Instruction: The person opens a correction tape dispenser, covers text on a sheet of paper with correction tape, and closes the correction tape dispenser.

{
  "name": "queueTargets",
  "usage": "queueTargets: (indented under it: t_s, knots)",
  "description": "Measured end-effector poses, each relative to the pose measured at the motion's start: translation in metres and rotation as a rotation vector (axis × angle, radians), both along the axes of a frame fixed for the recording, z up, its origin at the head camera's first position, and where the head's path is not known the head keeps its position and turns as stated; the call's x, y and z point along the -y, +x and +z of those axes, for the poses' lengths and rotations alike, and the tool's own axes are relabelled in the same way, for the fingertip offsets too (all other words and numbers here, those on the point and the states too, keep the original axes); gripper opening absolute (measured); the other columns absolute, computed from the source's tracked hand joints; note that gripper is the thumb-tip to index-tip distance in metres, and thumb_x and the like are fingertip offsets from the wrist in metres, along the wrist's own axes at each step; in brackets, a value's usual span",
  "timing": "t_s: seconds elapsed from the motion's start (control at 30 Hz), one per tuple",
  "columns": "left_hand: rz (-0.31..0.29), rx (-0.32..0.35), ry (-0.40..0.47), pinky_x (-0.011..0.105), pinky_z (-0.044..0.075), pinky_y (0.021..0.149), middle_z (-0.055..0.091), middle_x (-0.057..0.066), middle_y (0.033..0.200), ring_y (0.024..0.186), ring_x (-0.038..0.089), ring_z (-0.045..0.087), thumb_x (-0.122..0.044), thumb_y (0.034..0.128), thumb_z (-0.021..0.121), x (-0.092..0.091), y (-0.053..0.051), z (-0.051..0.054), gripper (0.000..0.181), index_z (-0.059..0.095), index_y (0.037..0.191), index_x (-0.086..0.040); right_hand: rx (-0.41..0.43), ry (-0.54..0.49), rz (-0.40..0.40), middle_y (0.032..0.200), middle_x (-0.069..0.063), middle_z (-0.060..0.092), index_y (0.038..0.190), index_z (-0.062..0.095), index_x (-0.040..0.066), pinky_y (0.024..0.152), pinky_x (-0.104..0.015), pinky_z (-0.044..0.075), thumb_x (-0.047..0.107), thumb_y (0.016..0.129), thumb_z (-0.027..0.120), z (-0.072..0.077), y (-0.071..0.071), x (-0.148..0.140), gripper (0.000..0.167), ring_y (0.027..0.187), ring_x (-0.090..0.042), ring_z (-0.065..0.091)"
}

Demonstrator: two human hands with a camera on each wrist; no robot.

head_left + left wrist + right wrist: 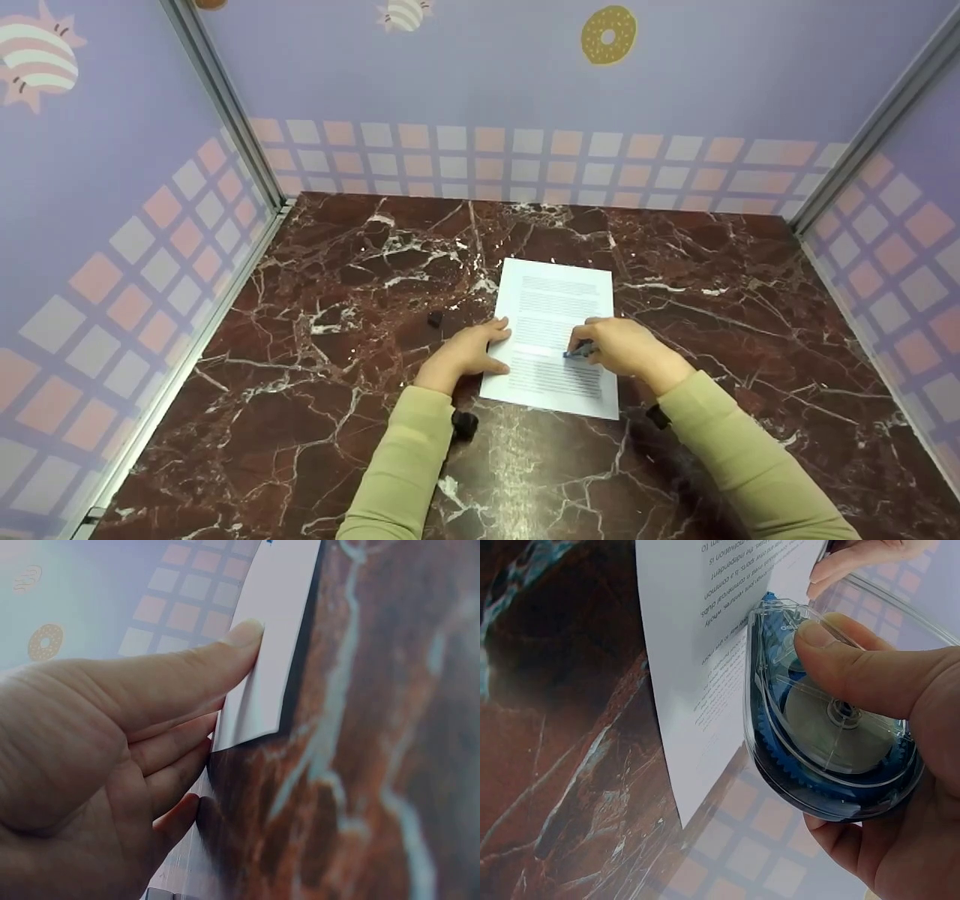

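Note:
A printed sheet of paper (551, 390) lies on the dark red marbled table. In the right wrist view, my right hand (900, 690) grips a clear correction tape dispenser (832, 727) with blue gears, thumb on its side, its blue tip against the sheet (682, 690). In the head view, the right hand (626, 349) is over the right part of the page, and a white strip crosses the text left of the tip. My left hand (469, 351) rests at the sheet's left edge, fingers spread; in the left wrist view the thumb of the left hand (112, 720) presses on the paper (259, 690).
A small black object (435, 319) lies on the table (337, 420) to the left of the sheet. Purple panels (450, 82) with pink and white squares stand at the back and both sides, joined by grey metal posts.

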State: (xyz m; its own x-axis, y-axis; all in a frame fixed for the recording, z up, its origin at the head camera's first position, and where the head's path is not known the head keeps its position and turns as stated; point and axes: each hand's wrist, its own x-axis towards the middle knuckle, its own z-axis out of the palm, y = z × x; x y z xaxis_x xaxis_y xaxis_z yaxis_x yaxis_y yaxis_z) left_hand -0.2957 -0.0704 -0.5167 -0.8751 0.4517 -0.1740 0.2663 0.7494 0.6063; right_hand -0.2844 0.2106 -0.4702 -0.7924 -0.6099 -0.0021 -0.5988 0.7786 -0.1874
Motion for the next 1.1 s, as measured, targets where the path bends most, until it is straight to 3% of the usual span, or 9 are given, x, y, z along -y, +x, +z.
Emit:
queueTargets:
  t_s: [1.1]
  knots:
    - [0.009,0.015,0.019,0.044,0.028,0.13,0.037,0.005,0.167,0.157,0.029,0.032,-0.017,0.0836,0.083,0.0002,0.0007,-0.0001,0.074,0.052,0.15,-0.007,0.008,0.017,-0.001,0.093,-0.002,0.071,0.099,0.076,0.019,0.077,-0.049,0.059,0.002,0.078,0.081,0.0004,0.0011,-0.0084,0.027,0.086,-0.028,0.072]
